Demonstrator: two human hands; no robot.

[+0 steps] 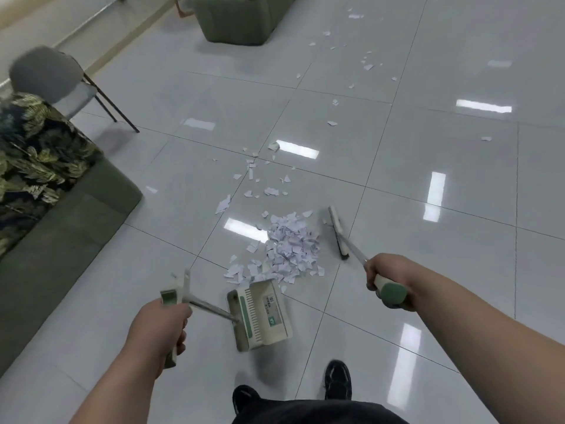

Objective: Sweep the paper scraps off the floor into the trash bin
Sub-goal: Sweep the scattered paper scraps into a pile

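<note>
Dustpan (pixel 265 316) label — print too blurred, perhaps "YD" on green tag.

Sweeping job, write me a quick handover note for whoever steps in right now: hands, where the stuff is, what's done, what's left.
Left hand: closed on the dustpan handle; the dustpan sits on the floor, mouth toward the pile.
Right hand: closed on the broom handle; the broom head is just right of the pile.
Done: most scraps are gathered into a pile right in front of the dustpan.
Left: push the pile into the pan, then collect the loose scraps beyond it and the scattered trail farther up the floor. No trash bin is in view.
</note>
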